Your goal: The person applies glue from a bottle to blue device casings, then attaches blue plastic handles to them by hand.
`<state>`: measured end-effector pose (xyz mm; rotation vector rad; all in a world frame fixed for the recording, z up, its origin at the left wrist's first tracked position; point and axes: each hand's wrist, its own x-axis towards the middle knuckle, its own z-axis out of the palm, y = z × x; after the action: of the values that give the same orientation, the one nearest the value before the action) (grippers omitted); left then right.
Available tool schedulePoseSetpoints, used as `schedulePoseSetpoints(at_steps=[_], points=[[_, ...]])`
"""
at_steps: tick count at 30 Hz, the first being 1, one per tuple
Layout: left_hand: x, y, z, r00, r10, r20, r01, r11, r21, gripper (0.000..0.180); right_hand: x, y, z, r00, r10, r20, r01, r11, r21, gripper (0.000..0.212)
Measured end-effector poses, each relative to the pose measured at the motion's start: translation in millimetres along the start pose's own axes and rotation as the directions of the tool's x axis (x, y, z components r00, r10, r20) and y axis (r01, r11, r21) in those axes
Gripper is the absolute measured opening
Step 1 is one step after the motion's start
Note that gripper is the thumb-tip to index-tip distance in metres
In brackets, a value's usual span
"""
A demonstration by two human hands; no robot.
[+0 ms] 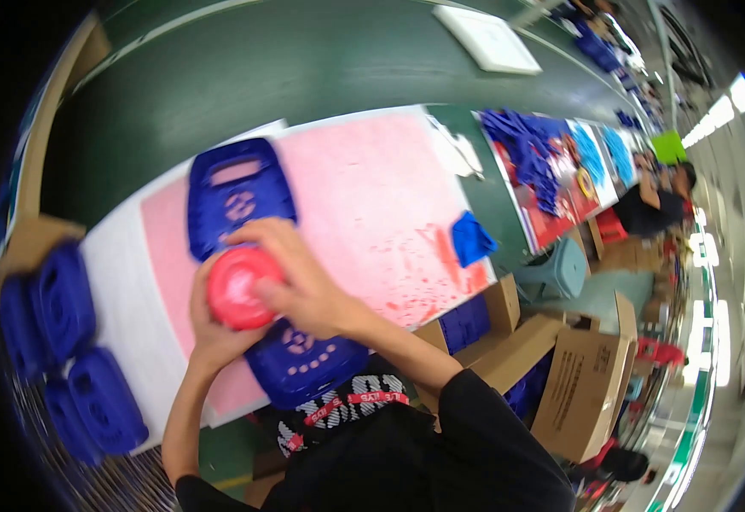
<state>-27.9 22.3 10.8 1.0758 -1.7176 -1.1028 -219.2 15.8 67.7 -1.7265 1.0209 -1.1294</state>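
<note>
A round, glossy red plastic piece, slightly blurred, is held between my two hands. My left hand wraps its left and lower side. From the right, my right hand curves over it, with the thumb on its face. Beneath the hands lies blue moulded plastic: a panel with a handle slot and a ring of holes beyond them, and another blue part nearer my body. Whether these two join is hidden by my hands. Both lie on a pink-and-white covered table.
Several blue moulded panels are stacked at the left. A crumpled blue cloth lies near the table's right edge. Open cardboard boxes holding blue parts stand at right, beside a blue-grey stool. Another person sits farther right.
</note>
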Motion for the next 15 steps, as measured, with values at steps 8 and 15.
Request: schedulePoseSetpoints(at_steps=[8, 15], points=[[-44.5, -43.9, -37.4, 0.979, 0.159, 0.123, -0.199, 0.867, 0.458, 0.081, -27.5, 7.3, -211.1, 0.944, 0.002, -0.33, -0.139, 0.91, -0.391, 0.038], [-21.3, -2.4, -8.7, 0.988, 0.153, 0.0, -0.15, 0.969, 0.198, 0.085, -49.6, 168.7, -531.8, 0.654, 0.0, -0.756, -0.718, 0.314, -0.621, 0.06]])
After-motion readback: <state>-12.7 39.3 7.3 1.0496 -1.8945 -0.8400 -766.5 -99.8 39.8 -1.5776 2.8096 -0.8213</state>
